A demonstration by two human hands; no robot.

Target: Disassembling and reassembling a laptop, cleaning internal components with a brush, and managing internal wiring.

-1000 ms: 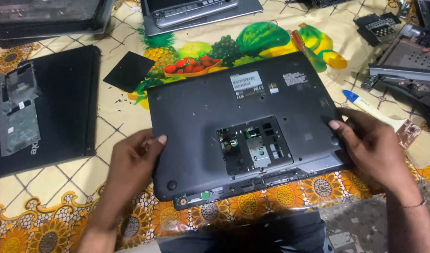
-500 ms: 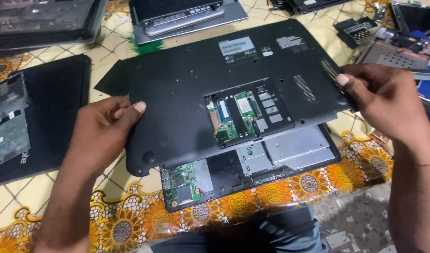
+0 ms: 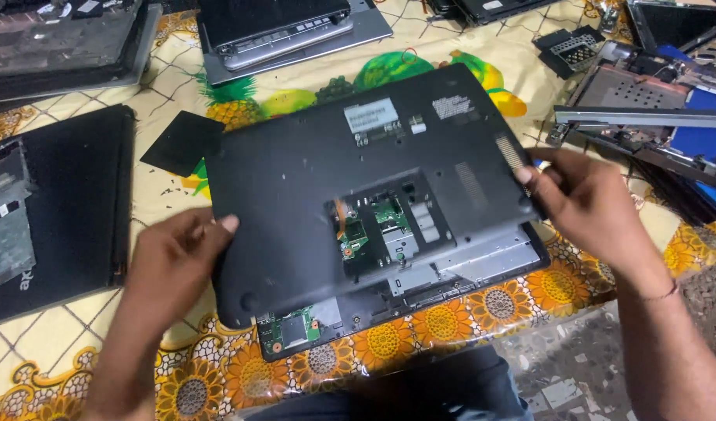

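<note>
lifting off nicely: left hand (image 3: 175, 257) and right hand (image 3: 584, 199) each have their grip clamped on an edge of the black plastic laptop bottom cover (image 3: 319, 195), front edge already clear of the laptop base (image 3: 483, 261) on the table, back edge maybe not free yet.

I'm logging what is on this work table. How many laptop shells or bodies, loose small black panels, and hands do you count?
Laptop bodies or shells: 6, counting the bottom cover being lifted off its laptop base, the black one at left, the silver one, and the opened ones top left and right.
Loose black panel: 1
Hands: 2, left hand, right hand
Total: 9
</note>
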